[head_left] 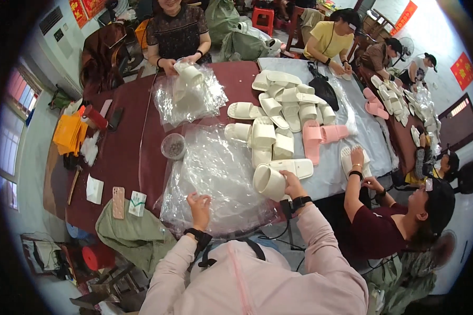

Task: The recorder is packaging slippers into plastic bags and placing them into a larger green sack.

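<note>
My right hand (293,185) grips a cream slipper (268,180) at the near edge of the shoe pile, its wide strap facing me. Another cream slipper (298,168) lies sole-up just beyond that hand. Over a stack of clear plastic bags (215,163), my left hand (199,211) hovers with loosely bent fingers apart and nothing visible in them. More cream slippers (263,131) are heaped beyond, and a pair of pink slippers (312,139) lies to their right.
A round tub (173,146) rests on the bags' left edge. Further left are a phone (119,202), a small box (137,203) and orange packets (69,134). Across the table a person (177,31) handles a bagged slipper; at right another person (383,220) touches a slipper.
</note>
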The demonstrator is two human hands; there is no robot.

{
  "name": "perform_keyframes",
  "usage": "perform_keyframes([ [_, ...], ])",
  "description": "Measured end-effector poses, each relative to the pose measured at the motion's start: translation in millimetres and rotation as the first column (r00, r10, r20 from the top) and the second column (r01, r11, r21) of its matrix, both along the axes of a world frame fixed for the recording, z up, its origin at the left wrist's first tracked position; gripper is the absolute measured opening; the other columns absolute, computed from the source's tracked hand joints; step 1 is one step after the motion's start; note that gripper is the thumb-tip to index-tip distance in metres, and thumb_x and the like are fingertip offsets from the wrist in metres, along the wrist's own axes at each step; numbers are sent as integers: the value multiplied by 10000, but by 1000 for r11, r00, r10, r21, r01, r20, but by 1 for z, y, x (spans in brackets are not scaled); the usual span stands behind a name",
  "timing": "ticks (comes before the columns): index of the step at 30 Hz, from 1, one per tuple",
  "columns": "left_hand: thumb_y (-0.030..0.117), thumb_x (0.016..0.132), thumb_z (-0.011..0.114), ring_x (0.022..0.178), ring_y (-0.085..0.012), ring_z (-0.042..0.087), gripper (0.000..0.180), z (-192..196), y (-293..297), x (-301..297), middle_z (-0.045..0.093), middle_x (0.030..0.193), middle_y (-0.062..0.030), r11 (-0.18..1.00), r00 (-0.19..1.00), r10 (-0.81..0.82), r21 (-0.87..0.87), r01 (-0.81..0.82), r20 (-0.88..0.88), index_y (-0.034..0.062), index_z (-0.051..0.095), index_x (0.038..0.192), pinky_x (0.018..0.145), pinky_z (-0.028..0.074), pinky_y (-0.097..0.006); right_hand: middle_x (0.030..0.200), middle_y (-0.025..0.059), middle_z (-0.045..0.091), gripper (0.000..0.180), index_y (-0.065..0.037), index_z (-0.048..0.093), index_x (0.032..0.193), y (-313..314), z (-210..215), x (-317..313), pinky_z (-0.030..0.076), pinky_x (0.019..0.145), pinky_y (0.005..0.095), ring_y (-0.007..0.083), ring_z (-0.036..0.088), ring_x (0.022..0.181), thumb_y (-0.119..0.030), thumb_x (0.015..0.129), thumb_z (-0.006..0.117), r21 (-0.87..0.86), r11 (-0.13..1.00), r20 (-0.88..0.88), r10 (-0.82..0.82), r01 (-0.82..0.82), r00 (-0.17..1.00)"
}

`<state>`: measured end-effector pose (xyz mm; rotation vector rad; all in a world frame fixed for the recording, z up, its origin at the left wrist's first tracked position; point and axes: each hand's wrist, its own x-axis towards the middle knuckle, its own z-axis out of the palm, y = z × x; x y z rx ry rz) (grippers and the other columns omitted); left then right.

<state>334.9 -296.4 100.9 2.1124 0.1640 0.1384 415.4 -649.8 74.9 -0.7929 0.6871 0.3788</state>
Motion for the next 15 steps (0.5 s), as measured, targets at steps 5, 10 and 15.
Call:
perform_keyframes([
  [5, 58, 788, 579, 941, -314, 510, 85, 1, 35, -12, 321, 1253, -195, 988, 991, -42, 153, 23, 124, 66, 593, 871, 826, 401, -341, 880, 148, 586, 281, 30, 526, 1027, 23, -35, -15, 457, 774, 415, 278, 580, 833, -75, 768, 554, -377, 894, 15, -254, 241, 967],
  [10, 80, 819, 551, 893, -301, 545, 95, 23, 49, -13, 339, 1274, -188, 985, 984, -139, 117, 126, 108, 41, 588, 896, 749, 440, -351, 918, 132, 605, 261, -55, 598, 976, 9, -36, -24, 439, 789, 411, 304, 563, 890, -75, 716, 581, -991, 117, -43, 167, -63, 985],
  [15, 52, 760, 496, 863, -349, 534, 213, 27, 45, -8, 312, 1320, -240, 713, 914, -404, 615, 338, -35, 94, 618, 928, 704, 454, -394, 945, 146, 609, 282, -66, 620, 962, -21, -51, -47, 444, 762, 473, 353, 578, 827, -7, 687, 591, -932, -351, -248, 796, 87, 552],
])
